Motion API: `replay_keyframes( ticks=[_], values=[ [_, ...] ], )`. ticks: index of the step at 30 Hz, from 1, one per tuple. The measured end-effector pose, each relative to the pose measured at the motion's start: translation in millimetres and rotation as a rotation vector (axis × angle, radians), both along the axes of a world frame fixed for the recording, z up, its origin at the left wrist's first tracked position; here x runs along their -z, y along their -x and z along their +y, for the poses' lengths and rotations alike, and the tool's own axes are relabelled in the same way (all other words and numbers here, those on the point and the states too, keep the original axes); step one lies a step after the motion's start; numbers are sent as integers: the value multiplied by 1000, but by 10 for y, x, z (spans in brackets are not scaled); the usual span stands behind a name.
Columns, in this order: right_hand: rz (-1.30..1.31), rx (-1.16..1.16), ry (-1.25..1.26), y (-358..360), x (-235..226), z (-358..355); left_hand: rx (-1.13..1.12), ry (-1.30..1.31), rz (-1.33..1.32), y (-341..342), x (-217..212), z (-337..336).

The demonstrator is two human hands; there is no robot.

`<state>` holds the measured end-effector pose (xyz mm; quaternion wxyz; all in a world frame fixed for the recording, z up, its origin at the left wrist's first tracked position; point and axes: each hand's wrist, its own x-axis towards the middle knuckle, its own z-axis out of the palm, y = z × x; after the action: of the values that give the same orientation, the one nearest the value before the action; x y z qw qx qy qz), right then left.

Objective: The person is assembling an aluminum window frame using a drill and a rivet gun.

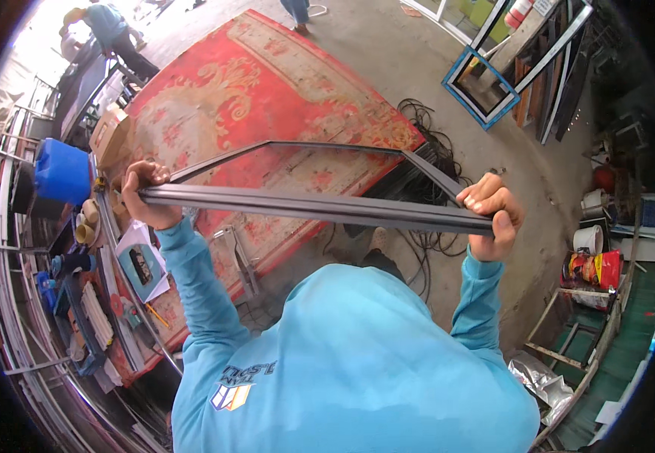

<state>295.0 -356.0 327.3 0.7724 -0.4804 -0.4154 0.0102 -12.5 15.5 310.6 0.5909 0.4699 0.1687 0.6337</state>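
Dark-grey, metal-looking rectangular frame (320,205) aloft! Left hand (148,195) and right hand (502,214) clasp its near corners. Positioning, seemingly; next needs steadiness.

A patterned red-and-cream floral covering (191,98) spreads over the broad worktop (305,90). Toward its left edge lie a white paper sheet (141,260) with a grey-green panel, a slim yellow stick (158,315) and long grey metal strips (120,302). Silver metal pieces (238,260) rest at the near edge. Black cables (439,151) lie loosely looped on the concrete floor (524,189) beside the right corner.
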Motion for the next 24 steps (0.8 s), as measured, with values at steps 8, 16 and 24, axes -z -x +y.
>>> replay_keyframes(
  ticks=[8,16,24],
  values=[
    [-22,8,24,27,6,-25,72,-33,66,122,47,27],
    [-49,4,84,8,-42,-29,16,12,70,67,-15,4],
    [-485,-92,429,-271,176,-173,116,-23,-51,107,49,102]
  ],
)
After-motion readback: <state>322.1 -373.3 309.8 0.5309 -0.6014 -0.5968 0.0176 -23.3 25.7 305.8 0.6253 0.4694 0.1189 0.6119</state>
